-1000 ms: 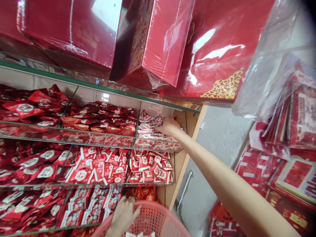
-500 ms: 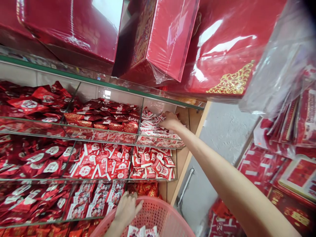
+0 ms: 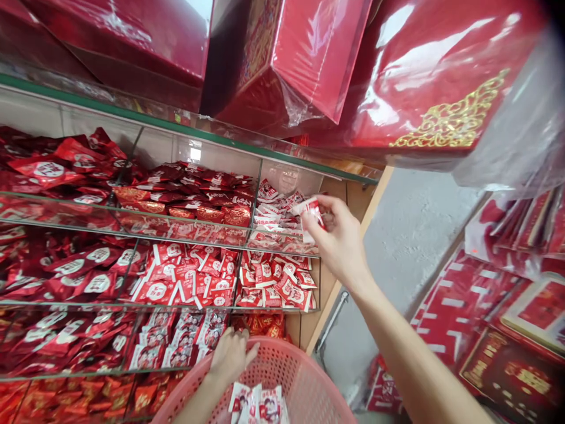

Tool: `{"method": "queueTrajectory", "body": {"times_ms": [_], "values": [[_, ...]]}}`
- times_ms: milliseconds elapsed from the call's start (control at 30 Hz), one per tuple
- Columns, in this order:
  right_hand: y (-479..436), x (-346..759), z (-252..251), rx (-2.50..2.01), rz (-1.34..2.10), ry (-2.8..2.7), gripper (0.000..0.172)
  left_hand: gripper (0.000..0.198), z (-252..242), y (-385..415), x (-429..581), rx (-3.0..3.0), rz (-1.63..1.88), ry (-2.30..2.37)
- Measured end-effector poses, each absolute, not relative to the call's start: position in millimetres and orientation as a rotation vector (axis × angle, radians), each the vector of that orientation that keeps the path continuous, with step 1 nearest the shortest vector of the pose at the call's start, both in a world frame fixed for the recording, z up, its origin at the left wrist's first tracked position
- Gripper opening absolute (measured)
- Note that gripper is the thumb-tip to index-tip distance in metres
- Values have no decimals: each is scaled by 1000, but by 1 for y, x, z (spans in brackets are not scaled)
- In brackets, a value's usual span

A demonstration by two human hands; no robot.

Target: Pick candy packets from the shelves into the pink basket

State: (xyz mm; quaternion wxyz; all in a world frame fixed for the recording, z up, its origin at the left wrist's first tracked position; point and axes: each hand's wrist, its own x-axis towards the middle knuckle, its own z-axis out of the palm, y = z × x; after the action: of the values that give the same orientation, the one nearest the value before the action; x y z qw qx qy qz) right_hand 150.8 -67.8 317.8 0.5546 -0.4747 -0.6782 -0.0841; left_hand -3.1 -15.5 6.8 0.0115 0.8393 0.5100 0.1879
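My right hand (image 3: 339, 238) is lifted just in front of the top right glass compartment, its fingers pinched on a few small red-and-white candy packets (image 3: 311, 209). That compartment (image 3: 282, 238) holds a heap of the same packets. My left hand (image 3: 232, 353) grips the far rim of a pink plastic basket (image 3: 304, 391) at the bottom of the view. Several of the red-and-white packets (image 3: 256, 405) lie inside the basket.
Glass-fronted shelves (image 3: 132, 229) are divided into compartments full of red foil sweets. Large red gift boxes (image 3: 291, 59) wrapped in plastic sit on top. A wooden side panel (image 3: 344, 277) ends the shelf, with a grey wall and stacked red packages (image 3: 498, 330) to the right.
My right hand has come out of the top right compartment toward me, now holding candy packets. The view has tilted down, showing more of the basket and its packets.
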Motion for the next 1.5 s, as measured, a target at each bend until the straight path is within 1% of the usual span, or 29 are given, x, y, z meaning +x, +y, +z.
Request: {"method": "queueTrajectory", "body": {"times_ms": [100, 200, 300, 367, 433, 533, 667, 733, 867, 1000, 1133, 1267, 1400, 1500], "values": [[-106, 141, 260, -1070, 132, -1561, 26, 46, 8, -16, -3, 2637, 589, 1593], [-116, 131, 189, -1111, 546, -1419, 26, 42, 14, -18, -3, 2660, 532, 1584], [-107, 128, 122, -1112, 994, -1230, 34, 39, 19, -20, -2, 2677, 483, 1555], [-99, 133, 87, -1158, 1160, -1091, 41, 39, 18, -19, -2, 2682, 486, 1554], [-95, 140, 59, -1242, 1244, -995, 47, 44, 15, -18, -2, 2692, 518, 1570], [-93, 151, 28, -1378, 1273, -943, 49, 50, 8, -16, -1, 2697, 561, 1582], [-94, 160, -9, -1481, 1304, -1030, 35, 51, 7, -15, -1, 2709, 538, 1582], [-93, 162, -27, -1521, 1268, -1078, 30, 53, 9, -16, 0, 2714, 505, 1586], [-92, 164, -52, -1564, 1166, -1055, 31, 55, 9, -15, 0, 2707, 472, 1575], [-90, 160, -62, -1565, 1173, -1001, 38, 53, 9, -15, 0, 2668, 488, 1568], [-90, 155, -63, -1619, 1086, -980, 40, 54, 9, -16, 0, 2660, 493, 1552], [-91, 151, -66, -1683, 985, -1035, 36, 54, 8, -16, 0, 2657, 511, 1537], [-94, 151, -71, -1786, 794, -1244, 25, 55, 7, -15, -1, 2691, 487, 1551], [-97, 154, -75, -1840, 664, -1384, 26, 55, 6, -15, -1, 2703, 462, 1578]]}}
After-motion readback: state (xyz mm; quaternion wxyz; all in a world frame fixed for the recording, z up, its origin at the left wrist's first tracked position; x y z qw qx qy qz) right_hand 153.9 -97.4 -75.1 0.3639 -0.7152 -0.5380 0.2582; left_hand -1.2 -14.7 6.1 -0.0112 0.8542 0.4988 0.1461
